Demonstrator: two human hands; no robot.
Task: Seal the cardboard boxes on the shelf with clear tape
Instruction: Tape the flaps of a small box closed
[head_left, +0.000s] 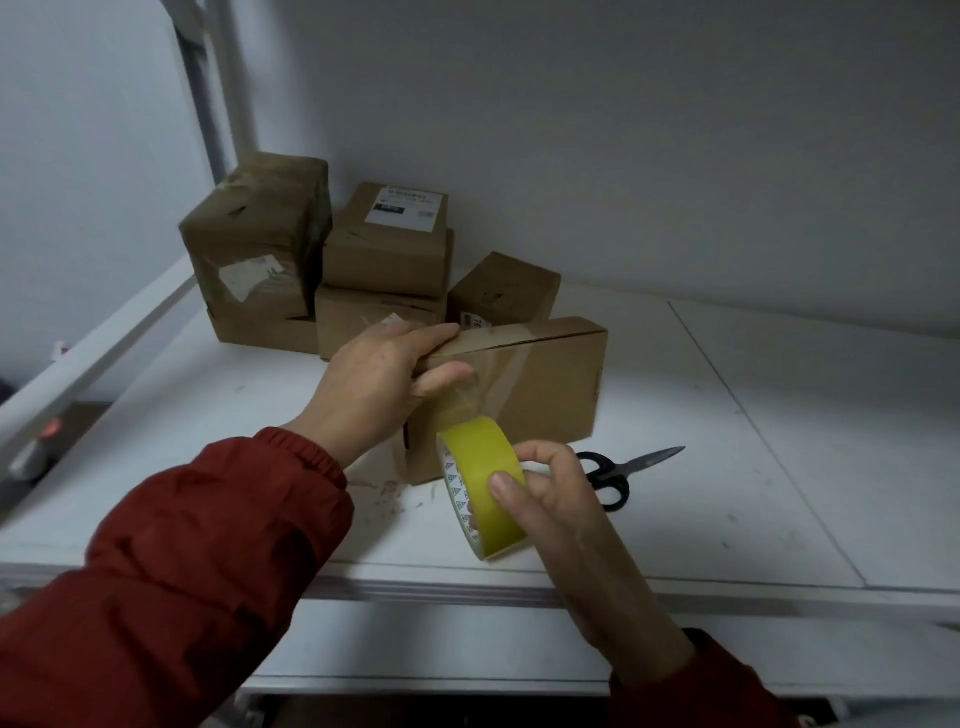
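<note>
A long cardboard box (550, 384) lies on the white shelf (727, 467) in front of me. My left hand (384, 379) grips its top left edge, fingers over the top and thumb pressing a clear strip of tape against the front face. That strip runs down to a yellowish tape roll (483, 488), which my right hand (550, 493) holds by its rim just below the box.
Black-handled scissors (618, 470) lie on the shelf right of the box. Several more cardboard boxes (384, 249) are stacked at the back left against the wall. A white shelf post (218, 104) rises at the left. Tape scraps lie near the front box.
</note>
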